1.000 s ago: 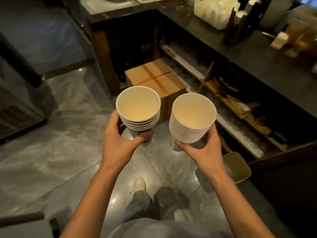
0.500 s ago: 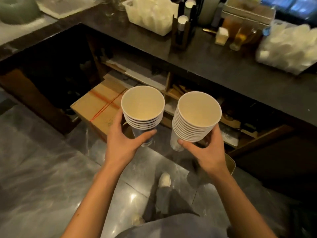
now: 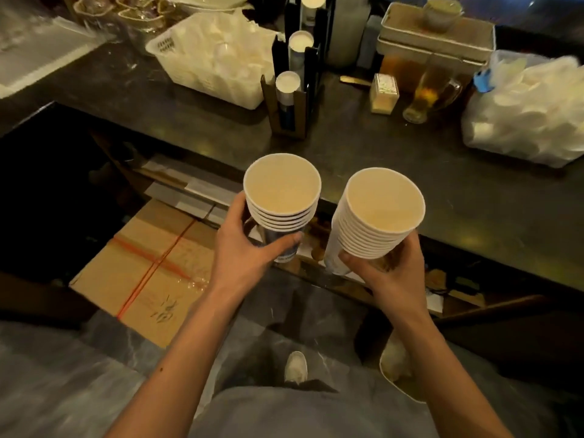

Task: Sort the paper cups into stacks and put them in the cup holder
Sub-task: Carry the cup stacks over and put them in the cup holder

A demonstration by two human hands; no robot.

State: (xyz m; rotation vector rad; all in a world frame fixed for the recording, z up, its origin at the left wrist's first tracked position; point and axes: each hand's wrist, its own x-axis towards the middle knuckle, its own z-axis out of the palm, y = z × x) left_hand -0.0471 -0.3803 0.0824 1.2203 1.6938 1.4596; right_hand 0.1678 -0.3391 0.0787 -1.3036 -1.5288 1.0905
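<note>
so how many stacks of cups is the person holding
2: a short stack in the left hand, a taller stack in the right hand. More cups sit in the holder.

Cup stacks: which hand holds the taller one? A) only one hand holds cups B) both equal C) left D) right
D: the stack in the right hand shows about twice as many rims as the stack in the left hand.

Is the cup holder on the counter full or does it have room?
Cannot tell. The cup holder shows three slots with cups in each; remaining room is hidden.
</note>
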